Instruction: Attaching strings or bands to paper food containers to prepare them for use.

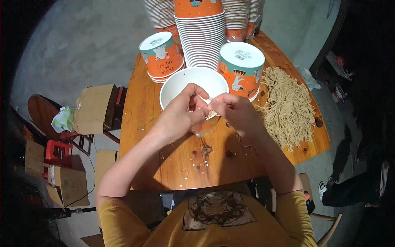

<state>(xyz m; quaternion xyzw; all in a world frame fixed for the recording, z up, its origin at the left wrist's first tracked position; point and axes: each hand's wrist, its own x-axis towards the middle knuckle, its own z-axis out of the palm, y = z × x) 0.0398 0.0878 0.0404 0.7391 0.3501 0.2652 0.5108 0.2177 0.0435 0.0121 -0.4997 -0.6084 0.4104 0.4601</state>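
Observation:
A paper bucket (175, 88) with a white inside sits in front of me, its mouth turned up and a small hole in its far wall. At its near rim my left hand (187, 108) and my right hand (236, 112) meet, both with thumb and fingers pinched together. A short bit of pale cord (211, 115) shows between the fingertips; the rest of it is hidden by my hands. To the right of my right hand lies a big heap of beige cords (288, 109) on the wooden table (197, 164).
Upside-down orange and green buckets stand at left (162, 57) and right (242, 68). Between them rises a tall bucket stack (199, 39), with more wrapped stacks behind. Cardboard boxes (94, 109) and a red stool (59, 152) are at left. Another person's leg (349, 193) shows at right.

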